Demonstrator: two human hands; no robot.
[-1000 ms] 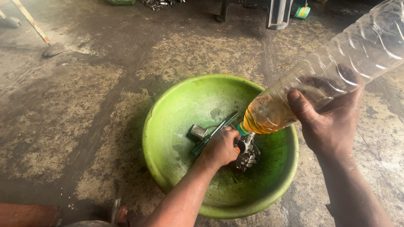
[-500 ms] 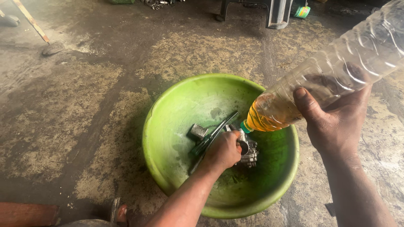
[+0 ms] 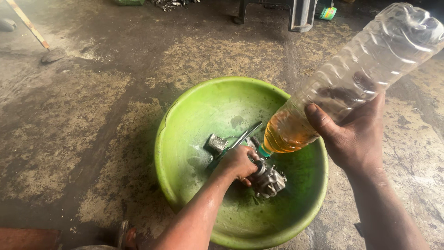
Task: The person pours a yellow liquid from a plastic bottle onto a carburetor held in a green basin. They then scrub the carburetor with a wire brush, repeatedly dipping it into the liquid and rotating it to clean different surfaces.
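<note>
left hand (image 3: 238,162): fingers curled shut, arm reaching forward | right hand (image 3: 354,134): raised, fingers wrapped tight

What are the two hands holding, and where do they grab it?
Right hand grips the tilted plastic bottle around its lower body; left hand grips the metal part by its top.

The left hand (image 3: 239,162) hides part of the metal part (image 3: 270,179).

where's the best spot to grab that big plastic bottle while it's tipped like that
Around its ribbed middle, from underneath, as the right hand does now. The clear plastic bottle is tilted neck down into the green basin, with the amber liquid pooled at the neck, so a grip close above that weight, in the ribs, seems steadiest.
</note>
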